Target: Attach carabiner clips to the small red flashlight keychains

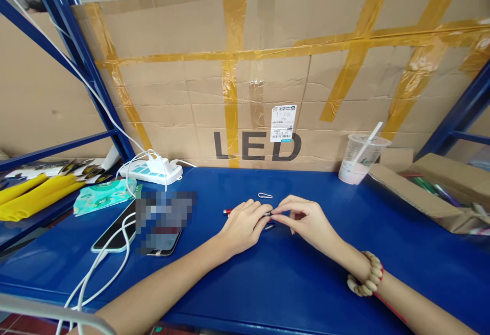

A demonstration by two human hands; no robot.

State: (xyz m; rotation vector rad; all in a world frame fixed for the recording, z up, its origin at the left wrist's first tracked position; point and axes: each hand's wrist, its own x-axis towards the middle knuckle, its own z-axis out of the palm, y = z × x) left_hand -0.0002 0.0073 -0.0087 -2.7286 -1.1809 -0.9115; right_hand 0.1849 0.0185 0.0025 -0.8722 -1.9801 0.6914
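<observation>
My left hand (245, 225) lies over a slim red tube (226, 212), its fingers closed around it. The red end sticks out on the left, and a small dark metallic end (267, 214) shows by the thumb on the right. With thumb and forefinger, my right hand (302, 215) pinches that dark end. The middle of the tube is hidden under the left hand, so its exact kind cannot be made out. Just beyond the hands lies a silver carabiner (265, 195). A blue carabiner (269, 226) rests on the blue tabletop (306, 284), close below the fingertips.
Left of the hands are two phones (115, 235) (166, 249), white cables (124, 238), a power strip (153, 172) and a teal packet (103, 197). At right stand a plastic cup (358, 161) with a straw and an open cardboard box (421, 199). A taped cardboard sheet (172, 105) closes the back.
</observation>
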